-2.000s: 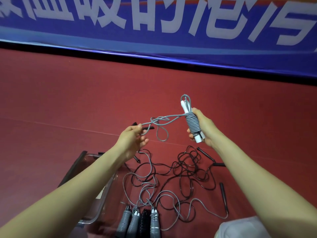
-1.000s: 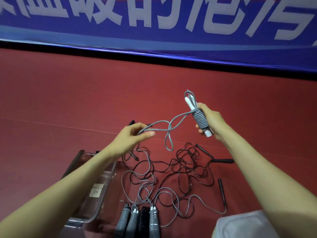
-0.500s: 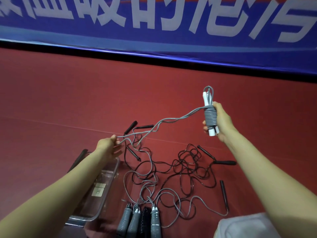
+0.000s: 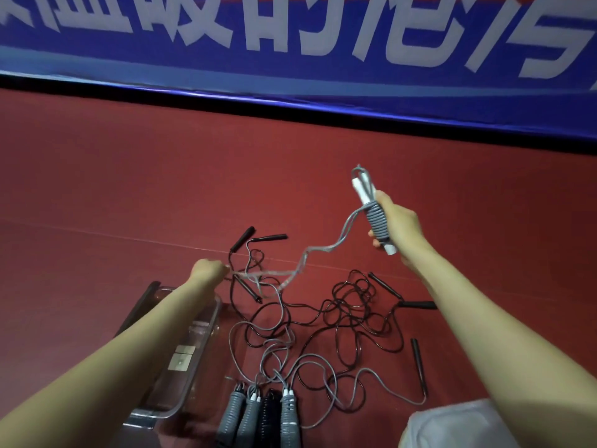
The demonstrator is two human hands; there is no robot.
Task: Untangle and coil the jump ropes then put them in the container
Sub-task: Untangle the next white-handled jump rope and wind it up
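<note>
My right hand (image 4: 399, 227) grips the white handles of a grey jump rope (image 4: 374, 218), with grey cord wound round them, held up and tilted. The loose doubled cord (image 4: 319, 250) runs down-left to my left hand (image 4: 208, 270), which pinches it above the clear plastic container (image 4: 193, 350). A tangle of black ropes (image 4: 352, 315) and a loose grey rope (image 4: 326, 370) lies on the red floor below. Several coiled rope bundles (image 4: 258, 415), grey and black, stand side by side at the bottom.
Black handles (image 4: 418, 363) lie scattered around the tangle on the red floor. A dark lid (image 4: 139, 305) lies left of the container. A blue banner (image 4: 290, 59) with white characters runs along the back. A grey cloth-covered knee (image 4: 452, 425) shows at bottom right.
My left hand slid down and left along the grey cord, drawing it out. My right hand rose and moved right, tilting the wound handles.
</note>
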